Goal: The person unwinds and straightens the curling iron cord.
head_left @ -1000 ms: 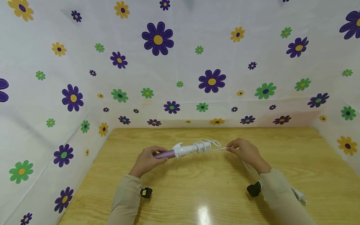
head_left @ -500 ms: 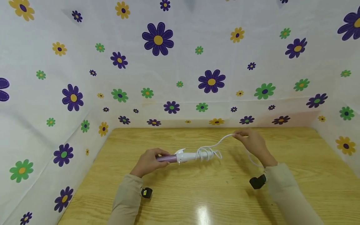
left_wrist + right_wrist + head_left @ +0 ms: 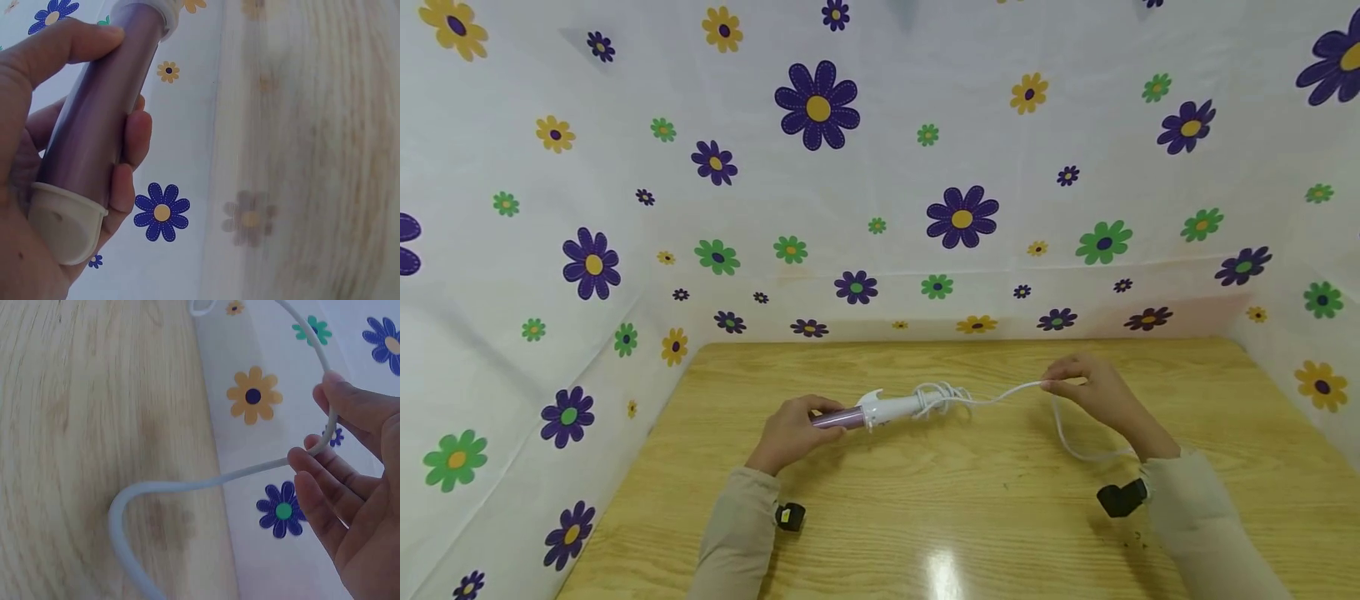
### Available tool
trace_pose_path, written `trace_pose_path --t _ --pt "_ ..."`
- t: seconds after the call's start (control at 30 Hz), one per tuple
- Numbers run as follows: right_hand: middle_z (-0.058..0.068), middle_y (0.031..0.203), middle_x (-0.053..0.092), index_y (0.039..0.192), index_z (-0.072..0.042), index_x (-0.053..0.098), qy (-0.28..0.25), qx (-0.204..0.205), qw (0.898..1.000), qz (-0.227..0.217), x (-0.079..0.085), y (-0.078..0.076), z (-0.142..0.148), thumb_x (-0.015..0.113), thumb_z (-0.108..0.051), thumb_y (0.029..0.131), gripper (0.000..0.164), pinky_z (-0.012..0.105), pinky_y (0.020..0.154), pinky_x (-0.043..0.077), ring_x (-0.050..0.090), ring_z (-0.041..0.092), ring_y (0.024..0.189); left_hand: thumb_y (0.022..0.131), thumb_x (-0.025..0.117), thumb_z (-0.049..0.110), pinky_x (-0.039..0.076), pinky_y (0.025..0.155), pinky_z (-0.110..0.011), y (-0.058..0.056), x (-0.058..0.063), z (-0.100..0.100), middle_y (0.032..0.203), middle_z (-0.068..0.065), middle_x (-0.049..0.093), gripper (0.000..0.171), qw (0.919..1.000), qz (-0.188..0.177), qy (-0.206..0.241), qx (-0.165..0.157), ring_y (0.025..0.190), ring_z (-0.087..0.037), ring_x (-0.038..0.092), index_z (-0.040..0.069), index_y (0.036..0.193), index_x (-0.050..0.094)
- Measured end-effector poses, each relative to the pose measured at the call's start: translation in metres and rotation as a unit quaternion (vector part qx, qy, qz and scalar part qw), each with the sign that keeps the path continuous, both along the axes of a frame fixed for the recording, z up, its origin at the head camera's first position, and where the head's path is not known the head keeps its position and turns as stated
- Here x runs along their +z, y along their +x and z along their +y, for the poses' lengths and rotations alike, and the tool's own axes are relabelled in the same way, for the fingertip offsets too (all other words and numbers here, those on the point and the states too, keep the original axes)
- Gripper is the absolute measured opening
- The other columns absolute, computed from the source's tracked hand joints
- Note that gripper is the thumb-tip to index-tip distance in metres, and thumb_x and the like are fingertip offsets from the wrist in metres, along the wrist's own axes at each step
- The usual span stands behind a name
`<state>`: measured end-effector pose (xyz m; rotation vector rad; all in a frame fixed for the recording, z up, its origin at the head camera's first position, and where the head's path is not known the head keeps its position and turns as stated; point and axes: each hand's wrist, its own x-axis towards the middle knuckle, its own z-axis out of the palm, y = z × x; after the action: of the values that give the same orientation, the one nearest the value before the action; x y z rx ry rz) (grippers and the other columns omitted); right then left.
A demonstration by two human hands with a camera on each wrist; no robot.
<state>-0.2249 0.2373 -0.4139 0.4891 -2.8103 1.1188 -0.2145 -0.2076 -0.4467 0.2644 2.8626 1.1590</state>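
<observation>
A curling iron (image 3: 895, 408) with a purple barrel and a white handle is held just above the table. My left hand (image 3: 793, 433) grips its barrel (image 3: 100, 106), thumb on one side and fingers curled round the other; a white end cap (image 3: 67, 222) shows near the palm. White cord (image 3: 1015, 390) is looped round the handle's far end and runs to the right. There my right hand (image 3: 1097, 398) pinches the cord between thumb and fingertips. In the right wrist view the cord (image 3: 244, 472) bends through the fingers (image 3: 328, 481) and sags toward the tabletop.
A wooden table (image 3: 925, 517) lies under both hands. White cloth with flowers (image 3: 880, 167) walls in the back and both sides. Each wrist bears a small black camera, such as the right one (image 3: 1122, 498).
My right hand has moved right, first rising and then lowering, drawing out more cord from the handle. The left hand keeps its hold on the barrel, the iron tilting slightly.
</observation>
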Motion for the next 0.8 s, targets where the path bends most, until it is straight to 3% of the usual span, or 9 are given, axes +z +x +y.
trace_pose_path --t 0.27,0.53,0.8 --pt "0.023 0.118 0.059 0.097 -0.003 0.073 0.024 0.001 0.999 -0.037 -0.009 -0.001 0.018 0.064 -0.023 0.093 0.022 0.063 0.094 0.039 0.050 0.044 0.116 0.078 0.079 0.029 0.047 0.068 -0.030 0.000 -0.001 -0.005 0.105 -0.007 0.070 0.032 0.9989 0.001 0.031 0.036 0.081 -0.017 0.061 0.020 0.109 0.073" --pt "0.030 0.130 0.047 0.102 0.000 0.070 0.006 -0.007 0.998 -0.064 -0.025 -0.007 0.028 0.062 -0.025 0.094 0.027 0.068 0.098 0.029 0.036 0.050 0.126 0.078 0.079 0.027 0.048 0.069 -0.030 -0.001 0.003 -0.011 0.108 -0.009 0.069 0.033 0.9986 0.009 0.040 0.034 0.083 -0.018 0.061 0.019 0.109 0.073" --pt "0.029 0.122 0.054 0.106 0.002 0.069 0.008 -0.011 0.997 -0.077 -0.029 -0.009 0.028 0.062 -0.021 0.094 0.027 0.059 0.091 0.042 0.047 0.044 0.112 0.078 0.079 0.028 0.048 0.073 -0.031 0.001 0.006 -0.007 0.111 -0.007 0.069 0.032 0.9992 -0.009 0.031 0.022 0.086 -0.018 0.061 0.019 0.108 0.073"
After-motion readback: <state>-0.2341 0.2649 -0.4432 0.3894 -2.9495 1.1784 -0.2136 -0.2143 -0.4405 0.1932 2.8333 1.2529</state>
